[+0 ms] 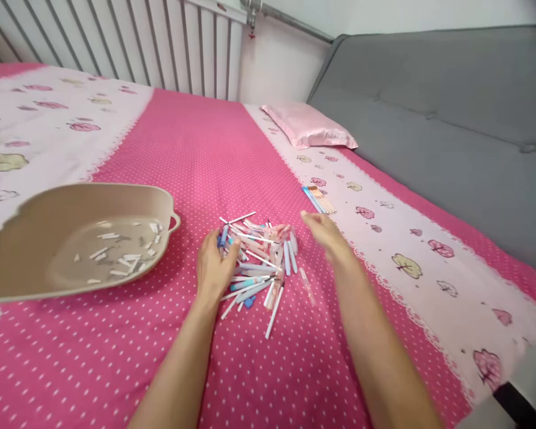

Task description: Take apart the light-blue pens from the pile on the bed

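At the centre, on the pink bed cover [214, 149], a loose heap [263, 253] of slim pieces: white sticks [274, 313], some dark-tipped, with pale blue and lilac tubes [290, 257] and clear pinkish barrels [307, 287], crossing at odd angles, perhaps spread thin to leave single pieces easy to pick out. Over the heap's left edge, the left hand [217, 262], thumb apart from the forefinger, a dark blue piece [224, 235] showing near the gap; whether clamped on it or merely resting there, impossible to tell. Just beyond the right edge, the right hand [324, 233], blurred, with nothing visible in its grasp; fingers together or apart, too unclear to say. Near its fingertips, a neat row of pens [320, 201], light blue beside tan with brown ends, probably laid parallel to avoid mixing with the jumble. Left of the heap, a wide tan basin [102, 202] with small white bits [131, 260] on its floor, likely kept there to avoid scattering over soft cloth. Smooth, apparently plastic, with flared walls and a small looped handle. Underneath, white-dotted fabric, pale bands with printed trees, scalloped lacy edging. Farther off, a satiny pink pillow [308, 125], a padded grey backrest [429, 89] and a ribbed white radiator [161, 47].
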### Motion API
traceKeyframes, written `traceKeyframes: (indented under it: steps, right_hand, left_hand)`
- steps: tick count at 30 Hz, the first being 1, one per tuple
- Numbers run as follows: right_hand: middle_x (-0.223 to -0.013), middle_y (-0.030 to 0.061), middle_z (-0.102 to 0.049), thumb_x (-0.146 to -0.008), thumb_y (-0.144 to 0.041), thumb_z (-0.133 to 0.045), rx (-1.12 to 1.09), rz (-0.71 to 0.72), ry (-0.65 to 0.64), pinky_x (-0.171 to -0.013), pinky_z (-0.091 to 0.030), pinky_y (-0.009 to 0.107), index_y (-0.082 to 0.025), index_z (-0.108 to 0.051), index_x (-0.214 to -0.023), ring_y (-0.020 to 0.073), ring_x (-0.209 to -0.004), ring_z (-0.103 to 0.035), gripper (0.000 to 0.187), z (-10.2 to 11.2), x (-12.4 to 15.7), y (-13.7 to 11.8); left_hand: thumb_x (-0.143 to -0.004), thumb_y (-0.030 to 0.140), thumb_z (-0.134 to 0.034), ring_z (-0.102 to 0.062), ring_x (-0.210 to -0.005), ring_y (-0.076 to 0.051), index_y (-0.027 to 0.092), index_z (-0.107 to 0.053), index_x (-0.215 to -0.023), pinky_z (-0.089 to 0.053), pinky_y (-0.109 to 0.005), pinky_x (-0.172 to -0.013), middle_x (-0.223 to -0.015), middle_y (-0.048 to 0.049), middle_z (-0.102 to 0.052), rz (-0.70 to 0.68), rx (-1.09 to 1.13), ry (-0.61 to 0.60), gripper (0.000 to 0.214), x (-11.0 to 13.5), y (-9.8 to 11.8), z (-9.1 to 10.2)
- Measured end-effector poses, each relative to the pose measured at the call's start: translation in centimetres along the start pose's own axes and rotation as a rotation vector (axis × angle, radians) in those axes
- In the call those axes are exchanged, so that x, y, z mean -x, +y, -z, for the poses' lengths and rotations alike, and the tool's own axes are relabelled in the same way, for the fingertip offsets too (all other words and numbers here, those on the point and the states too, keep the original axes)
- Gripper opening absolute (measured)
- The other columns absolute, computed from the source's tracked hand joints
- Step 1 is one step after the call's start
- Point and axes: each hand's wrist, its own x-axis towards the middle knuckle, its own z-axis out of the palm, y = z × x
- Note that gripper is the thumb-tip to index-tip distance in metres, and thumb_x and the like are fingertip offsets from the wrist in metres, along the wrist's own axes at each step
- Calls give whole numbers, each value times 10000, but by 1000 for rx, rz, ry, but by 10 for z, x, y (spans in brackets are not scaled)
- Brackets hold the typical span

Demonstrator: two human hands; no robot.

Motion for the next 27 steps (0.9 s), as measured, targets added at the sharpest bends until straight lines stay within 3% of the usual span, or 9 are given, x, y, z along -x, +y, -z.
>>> traceKeyframes:
  steps: [3, 6, 12, 19, 21, 24, 27]
  right_hand:
    - [-1134, 183, -640, -779, -507, -573, 45, 38, -26, -966, -388, 510, -140, -649, -1003, 341, -1127, -553, 437, -38, -16, 24]
    - [-1202, 160, -616, -787, -492, -558, 65, 149, -66, -1031, -324, 486, -157, -643, -1057, 303, -1182, -516, 439, -55, -20, 35]
    - [-1182, 116, -642, -844, -473, -472, 13, 347, -208, -992, -392, 400, -176, -635, -1100, 232, -1113, -571, 425, -55, -10, 37]
    - [-1177, 73, -651, -855, -494, -455, -52, 418, -238, -1011, -391, 396, -214, -636, -1111, 219, -1129, -568, 421, -48, 10, 39]
    - [-1216, 90, -627, -852, -507, -455, -56, 398, -194, -1028, -373, 419, -207, -617, -1152, 238, -1159, -548, 455, -50, 13, 39]
    - [-1298, 131, -566, -861, -522, -423, -74, 345, -122, -1044, -349, 449, -185, -558, -1247, 266, -1215, -507, 530, -54, 14, 42]
    - [-1238, 160, -606, -870, -533, -390, -120, 300, -110, -1006, -394, 455, -156, -538, -1271, 275, -1150, -564, 570, -55, 9, 48]
  left_hand:
    - [-803, 492, -502, -490, -1230, -295, 133, -532, -1251, -368, -456, -1037, -1310, -150, -552, -6, 110, -80, 576, -2, -1, 0]
    - [-796, 511, -508, -432, -1290, -286, 159, -530, -1273, -329, -454, -1073, -1367, -128, -509, -44, 161, -186, 594, -1, -1, -1]
    - [-773, 518, -538, -405, -1314, -299, 174, -565, -1243, -311, -470, -1087, -1382, -126, -496, -71, 223, -261, 583, 3, 1, -5]
    - [-785, 504, -564, -460, -1272, -278, 205, -507, -1295, -332, -458, -1076, -1368, -104, -515, -34, 401, -297, 595, 6, 6, -6]
    - [-793, 498, -565, -426, -1302, -270, 220, -453, -1344, -311, -459, -1092, -1409, -96, -474, -36, 413, -275, 627, 5, 4, -6]
    - [-798, 492, -575, -354, -1352, -265, 249, -449, -1350, -244, -459, -1130, -1453, -76, -418, -25, 371, -113, 616, 4, -4, -6]
    - [-832, 506, -530, -344, -1362, -253, 252, -413, -1378, -253, -431, -1131, -1481, -79, -377, 97, 459, 22, 614, -1, -15, -8]
